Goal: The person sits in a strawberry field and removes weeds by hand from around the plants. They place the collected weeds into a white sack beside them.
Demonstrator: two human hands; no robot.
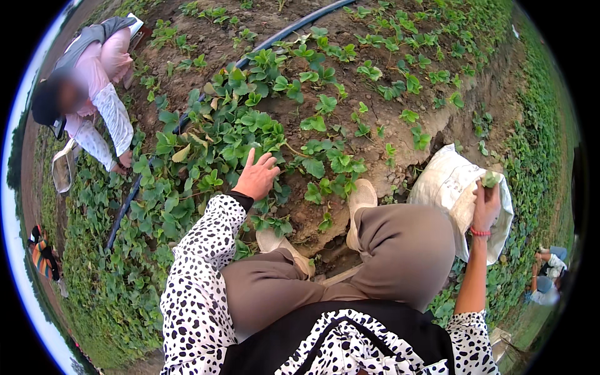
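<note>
My left hand (256, 178) is over the low, leafy green plants (250, 122) in front of me. Its fingers are spread and nothing shows in them. Out to the right, my right hand (486, 209), with a red bracelet at the wrist, is closed around a small bunch of pale green leaves (490, 179). That hand is at the mouth of a white woven sack (442, 178), which lies tilted beside my knee. The inside of the sack is mostly hidden by the hand and the rim.
A dark hose (294, 26) runs through the plants from the top toward the left. Bent over the same bed at the left is another person (94, 81), near a pale bag (64, 167). More people (44, 253) are farther off on both sides. Cracked bare soil (400, 147) drops into a furrow.
</note>
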